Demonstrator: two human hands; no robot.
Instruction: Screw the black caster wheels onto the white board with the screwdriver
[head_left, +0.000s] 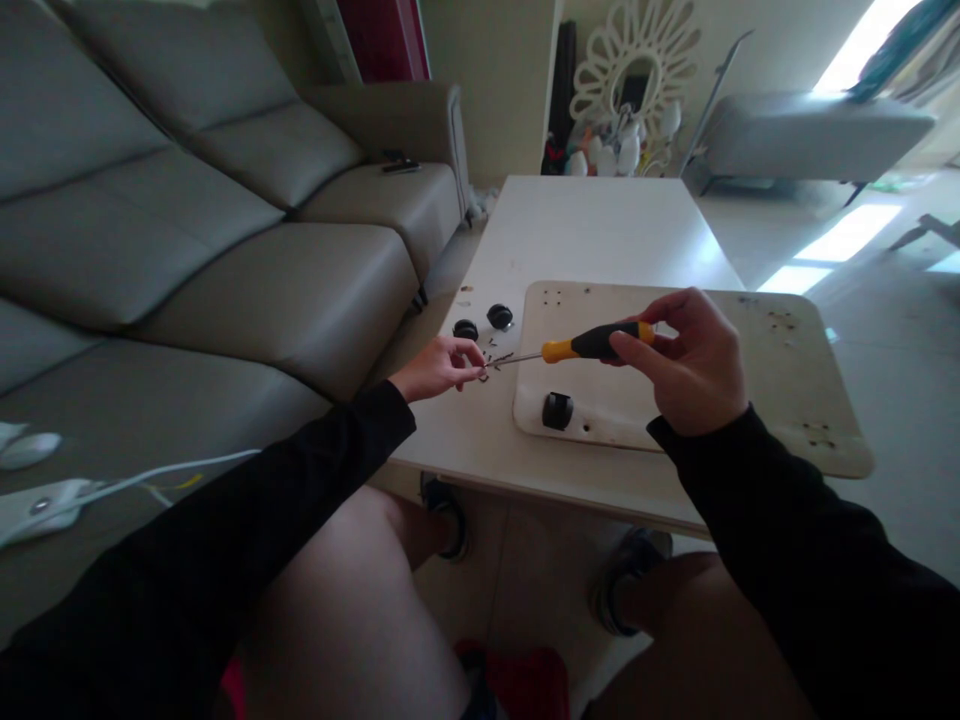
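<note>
My right hand (690,355) grips the handle of a yellow and black screwdriver (596,342), its metal shaft pointing left. At the shaft's tip my left hand (450,367) is closed in a pinch; what lies between its fingertips is too small to make out. Several small dark screws (501,358) lie on the table by the tip. Two black caster wheels (499,317) stand just beyond my left hand. Under the screwdriver lies a pale board (675,400) with small holes. A third black caster (557,411) sits on its near left corner.
The white table (577,225) stretches away from me, and the board overhangs its right side. A grey sofa (330,265) runs along the left, with a white power strip (45,508) and cable on it. My legs are below the table's near edge.
</note>
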